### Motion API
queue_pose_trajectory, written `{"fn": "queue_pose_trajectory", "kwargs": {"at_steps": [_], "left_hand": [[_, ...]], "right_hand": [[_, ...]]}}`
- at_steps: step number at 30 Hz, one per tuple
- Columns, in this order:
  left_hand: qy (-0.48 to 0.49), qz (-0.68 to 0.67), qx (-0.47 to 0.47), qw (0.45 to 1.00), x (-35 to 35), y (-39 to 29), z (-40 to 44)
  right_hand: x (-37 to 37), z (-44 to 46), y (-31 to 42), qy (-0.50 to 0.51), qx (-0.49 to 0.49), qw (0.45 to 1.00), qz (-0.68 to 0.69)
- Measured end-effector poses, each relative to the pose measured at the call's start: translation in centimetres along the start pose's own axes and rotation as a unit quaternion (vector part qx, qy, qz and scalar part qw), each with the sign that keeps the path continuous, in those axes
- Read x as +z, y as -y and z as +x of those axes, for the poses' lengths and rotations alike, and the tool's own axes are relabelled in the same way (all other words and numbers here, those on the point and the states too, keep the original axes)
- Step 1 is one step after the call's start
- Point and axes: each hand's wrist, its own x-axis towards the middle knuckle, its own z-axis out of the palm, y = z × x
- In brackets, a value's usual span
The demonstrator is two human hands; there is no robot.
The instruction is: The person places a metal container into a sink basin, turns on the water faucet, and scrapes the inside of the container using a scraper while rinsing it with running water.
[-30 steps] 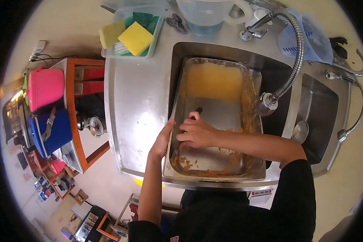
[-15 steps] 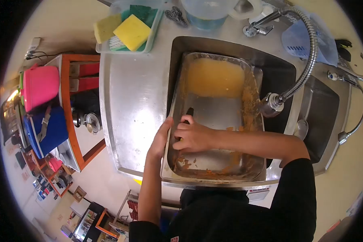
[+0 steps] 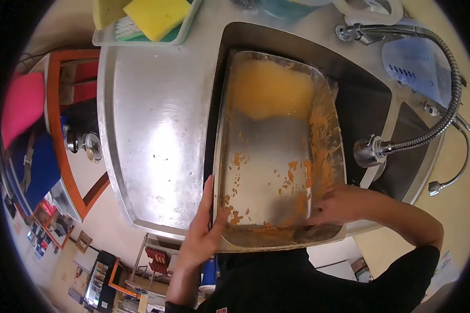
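A deep rectangular metal pan (image 3: 266, 172) rests tilted in the sink (image 3: 368, 104). Cloudy orange liquid (image 3: 271, 88) lies at its far end, and orange-brown residue (image 3: 318, 161) clings to its right wall and near end. My left hand (image 3: 206, 235) grips the pan's near left rim, thumb inside and fingers outside. Inside the pan's near right corner is my right hand (image 3: 336, 206), its fingers curled and partly blurred. A dark blurred patch shows beside those fingers; what they hold cannot be made out.
A flexible metal hose with a spray head (image 3: 369, 151) hangs over the sink's right side. Yellow sponges (image 3: 156, 18) sit in a clear tub (image 3: 180, 36) at the upper left. A bluish plastic container (image 3: 417, 68) stands behind the hose. Orange-framed shelving (image 3: 68, 172) is at left.
My right hand has moved from the pan's left side to its near right corner. My left hand has slid nearer along the rim. The camera view has shifted.
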Motion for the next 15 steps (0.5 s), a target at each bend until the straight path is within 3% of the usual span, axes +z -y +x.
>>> {"fn": "queue_pose_trajectory", "kwargs": {"at_steps": [3,5,7,10,13,15], "left_hand": [[-0.028,0.005,0.023,0.999,0.6,0.6,-0.2],[-0.054,-0.020,0.042,0.997,1.2,0.4,0.1],[-0.056,-0.022,0.041,0.997,1.3,0.5,0.2],[-0.053,-0.023,0.025,0.998,1.3,0.3,0.1],[-0.036,0.000,0.019,0.999,1.2,0.3,0.0],[-0.029,0.007,0.017,0.999,1.2,0.3,0.2]], "right_hand": [[-0.5,0.1,0.4,0.058,0.017,0.992,0.108],[-0.2,1.1,0.4,0.019,-0.006,0.992,0.123],[1.3,3.2,0.2,-0.095,-0.055,0.990,0.087],[-1.0,7.3,1.0,0.031,-0.036,0.991,0.121],[-1.0,10.1,1.8,-0.016,-0.064,0.986,0.153],[-0.5,8.9,1.3,-0.001,-0.047,0.993,0.105]]}}
